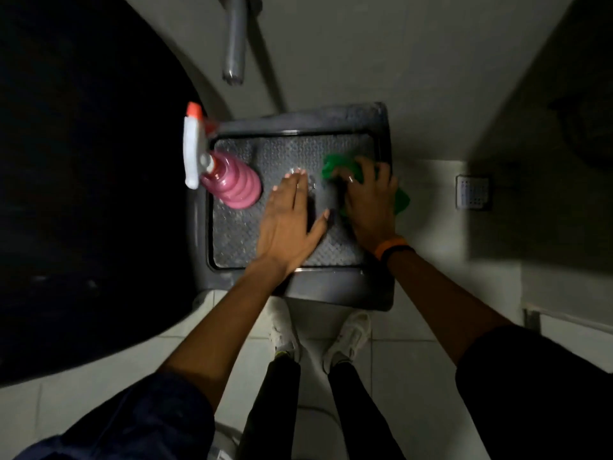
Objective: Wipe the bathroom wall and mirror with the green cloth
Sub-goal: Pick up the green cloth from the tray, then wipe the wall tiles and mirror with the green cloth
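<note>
The view looked straight down on a dark grey plastic stool with a textured top, which stood on a floor of pale tiles. The light was dim and the picture a little blurred.

The green cloth lay on the right part of the stool top, near its right edge. The right hand was on top of it, with the fingers curled down over the cloth and pressing into it, so it was gripping the cloth; green showed beyond the fingertips and also at the outer side of the hand. An orange and black band sat around the right wrist.

The left hand was just beside the right one, lying flat on the middle of the stool top. Its fingers were straight and spread open, and it held nothing.

At the left side of the stool top stood a pink spray bottle with a white trigger head and an orange nozzle tip; it was near the left hand but not touching it.

Below the stool, 2 white shoes were on the tiles, with dark trousers above them. A grey pipe ran along the pale wall at the top. A small square floor drain was in the tiles to the right of the stool, well apart from it.
</note>
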Motion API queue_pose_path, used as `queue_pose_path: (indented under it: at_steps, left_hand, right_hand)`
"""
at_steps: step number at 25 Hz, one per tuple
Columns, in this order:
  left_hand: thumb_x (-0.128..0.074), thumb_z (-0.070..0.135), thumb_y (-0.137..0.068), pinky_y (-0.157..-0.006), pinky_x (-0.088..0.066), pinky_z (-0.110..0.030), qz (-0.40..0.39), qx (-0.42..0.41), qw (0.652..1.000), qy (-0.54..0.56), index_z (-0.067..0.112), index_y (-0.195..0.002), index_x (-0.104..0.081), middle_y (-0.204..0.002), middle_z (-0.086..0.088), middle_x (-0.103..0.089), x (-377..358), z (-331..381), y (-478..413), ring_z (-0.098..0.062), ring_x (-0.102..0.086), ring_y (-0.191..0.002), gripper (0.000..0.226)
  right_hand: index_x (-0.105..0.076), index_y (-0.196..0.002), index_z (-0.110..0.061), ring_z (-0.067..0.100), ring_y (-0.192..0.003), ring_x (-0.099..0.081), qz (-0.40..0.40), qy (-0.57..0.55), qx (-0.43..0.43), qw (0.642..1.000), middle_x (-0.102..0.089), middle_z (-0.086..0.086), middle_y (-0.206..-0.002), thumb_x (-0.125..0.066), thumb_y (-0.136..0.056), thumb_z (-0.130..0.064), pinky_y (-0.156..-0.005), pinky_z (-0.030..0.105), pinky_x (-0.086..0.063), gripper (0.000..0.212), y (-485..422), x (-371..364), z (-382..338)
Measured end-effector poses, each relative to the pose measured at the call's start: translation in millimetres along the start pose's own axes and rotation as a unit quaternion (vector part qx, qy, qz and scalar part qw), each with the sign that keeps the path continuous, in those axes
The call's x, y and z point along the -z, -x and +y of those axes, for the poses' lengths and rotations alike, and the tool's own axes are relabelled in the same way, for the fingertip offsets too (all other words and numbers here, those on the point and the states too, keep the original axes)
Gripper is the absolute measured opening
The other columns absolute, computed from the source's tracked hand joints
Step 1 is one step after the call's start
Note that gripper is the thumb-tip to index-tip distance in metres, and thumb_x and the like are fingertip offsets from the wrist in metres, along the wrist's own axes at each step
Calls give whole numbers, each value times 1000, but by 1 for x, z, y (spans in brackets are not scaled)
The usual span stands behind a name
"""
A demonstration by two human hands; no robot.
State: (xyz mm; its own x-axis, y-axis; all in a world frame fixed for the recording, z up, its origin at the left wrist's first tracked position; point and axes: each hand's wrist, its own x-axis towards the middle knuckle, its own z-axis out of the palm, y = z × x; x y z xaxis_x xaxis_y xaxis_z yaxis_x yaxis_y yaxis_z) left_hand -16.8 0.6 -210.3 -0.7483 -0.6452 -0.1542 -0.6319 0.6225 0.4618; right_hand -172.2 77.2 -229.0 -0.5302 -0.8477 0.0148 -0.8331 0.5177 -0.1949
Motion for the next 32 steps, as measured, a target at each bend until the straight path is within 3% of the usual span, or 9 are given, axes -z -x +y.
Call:
queue_pose_path:
  at_steps: [5, 10, 15, 22, 27, 29, 32]
  left_hand:
    - [-42, 46, -101, -130, -11, -45, 142, -94, 985, 15, 3, -160, -15, -170, -14, -17, 143, 84, -24, -25, -9, -159, 78]
    - [-43, 46, -102, -130, -11, -45, 320, -200, 926, -7, 2, -159, -17, -169, -14, -18, 323, 194, -53, -24, -8, -159, 77]
    - [-37, 51, -102, -129, -14, -49, 430, -248, 866, -60, 2, -159, -18, -169, -14, -19, 495, 305, -65, -25, -7, -159, 77]
    - [-37, 51, -102, -129, -16, -50, 540, -333, 767, -95, 3, -158, -23, -169, -13, -21, 648, 424, -92, -26, -11, -159, 75]
    - [-28, 55, -103, -130, -7, -42, 596, -393, 688, -131, 5, -160, -20, -169, -14, -21, 720, 489, -143, -25, -10, -159, 76]
    - [-30, 55, -102, -129, -10, -44, 610, -410, 666, -128, 5, -159, -21, -169, -14, -21, 748, 522, -155, -25, -11, -159, 77]
    - [-31, 53, -101, -128, -15, -47, 629, -427, 638, -123, 4, -158, -25, -167, -15, -25, 782, 570, -167, -29, -16, -157, 75]
  right_hand:
    - [-75, -110, -22, 38, -104, -58, 185, 14, 12, 983, -69, 14, -125, -70, -84, -12, -81, 46, -49, 28, -32, 155, -19]
    - [-64, -124, -35, 30, -109, -49, 364, -25, 54, 929, -56, 2, -135, -58, -89, -14, -84, 44, -39, 42, -85, 359, -38]
    - [-62, -127, -38, 26, -110, -47, 498, -19, 100, 861, -56, 0, -135, -67, -88, -12, -83, 43, -37, 47, -127, 562, -46]
    - [-62, -128, -39, 26, -113, -50, 604, 22, 131, 786, -57, -1, -135, -61, -87, -15, -85, 42, -40, 47, -173, 771, -40]
    - [-60, -130, -41, 22, -113, -51, 635, 74, 122, 759, -57, -3, -136, -53, -91, -20, -86, 39, -42, 45, -205, 892, -16]
    - [-63, -130, -37, 26, -115, -51, 682, 85, 114, 718, -58, 1, -137, -49, -92, -17, -89, 44, -46, 45, -207, 952, -3]
    - [-66, -125, -27, 30, -136, -44, 791, 75, 87, 601, -53, 7, -148, -55, -91, -15, -109, 51, -38, 38, -207, 1045, 24]
